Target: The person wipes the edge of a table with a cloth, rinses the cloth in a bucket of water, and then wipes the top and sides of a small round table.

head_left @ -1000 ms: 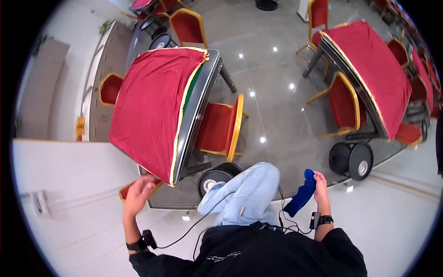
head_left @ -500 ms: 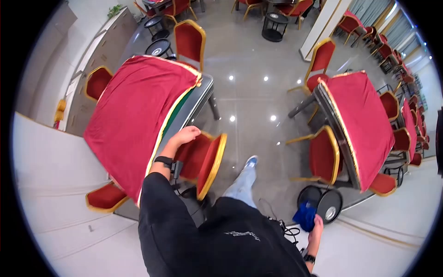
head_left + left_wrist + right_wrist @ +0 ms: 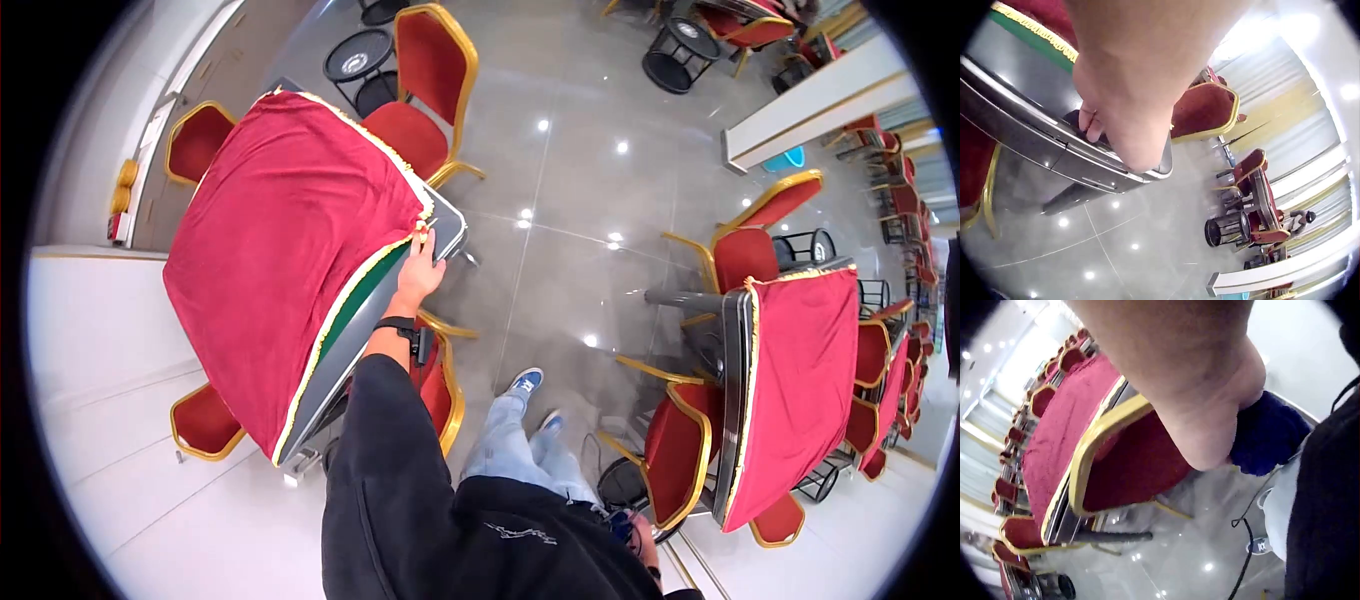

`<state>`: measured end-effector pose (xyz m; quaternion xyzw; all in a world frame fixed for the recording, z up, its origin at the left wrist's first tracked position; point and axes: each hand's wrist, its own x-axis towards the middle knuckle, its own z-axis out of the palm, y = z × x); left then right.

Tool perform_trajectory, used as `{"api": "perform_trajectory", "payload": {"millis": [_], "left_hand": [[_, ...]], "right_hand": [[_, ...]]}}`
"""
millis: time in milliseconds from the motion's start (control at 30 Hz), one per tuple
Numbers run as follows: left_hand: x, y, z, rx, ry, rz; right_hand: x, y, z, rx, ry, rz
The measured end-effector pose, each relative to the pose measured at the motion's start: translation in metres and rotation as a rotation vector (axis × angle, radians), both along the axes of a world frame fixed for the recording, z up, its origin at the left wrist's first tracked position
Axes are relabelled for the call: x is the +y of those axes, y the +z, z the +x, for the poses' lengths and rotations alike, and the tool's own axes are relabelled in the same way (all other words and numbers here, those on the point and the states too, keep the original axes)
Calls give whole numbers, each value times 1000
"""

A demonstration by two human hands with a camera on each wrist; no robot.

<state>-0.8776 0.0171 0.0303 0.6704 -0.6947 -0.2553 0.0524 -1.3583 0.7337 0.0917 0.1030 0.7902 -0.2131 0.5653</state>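
Note:
A red tablecloth [image 3: 290,200] with yellow fringe covers the table at left, leaving a strip of green top and the dark table edge [image 3: 375,305] bare. My left hand [image 3: 420,272] reaches to the near right corner of this cloth, its fingers extended and touching the fringe. In the left wrist view the left hand [image 3: 1125,119] hangs over the table's edge, hiding most of its own fingers. Low beside my body, my right hand [image 3: 645,545] holds a dark blue cloth [image 3: 1269,434], which hangs bunched from the fingers in the right wrist view.
Red chairs with gold frames stand round the table, one chair [image 3: 437,390] close under my left arm. Another table with a red cloth [image 3: 800,390] and a chair [image 3: 680,450] are at right. A round black side stand [image 3: 358,60] is behind. A cable [image 3: 1244,550] hangs near my legs.
My left hand has moved forward from beside the left table to the cloth's corner. The right hand has drawn in close to my body with the blue cloth. The view has shifted over the table.

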Motion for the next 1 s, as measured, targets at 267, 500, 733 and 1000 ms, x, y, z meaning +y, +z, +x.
{"api": "perform_trajectory", "payload": {"millis": [267,500,733,1000], "left_hand": [[67,37,-49,233,-115,-147],[85,80,-86,596,-86,162],[191,33,105,183,603,10],[215,-3,261,-348,627,-214]], "right_hand": [[-283,-20,-94,193,583,-266],[-531,-113,-143,213,1099,-391],[-747,-66,59,407,1550,-671],[-824,-12,287,500,1664,-791]]}}
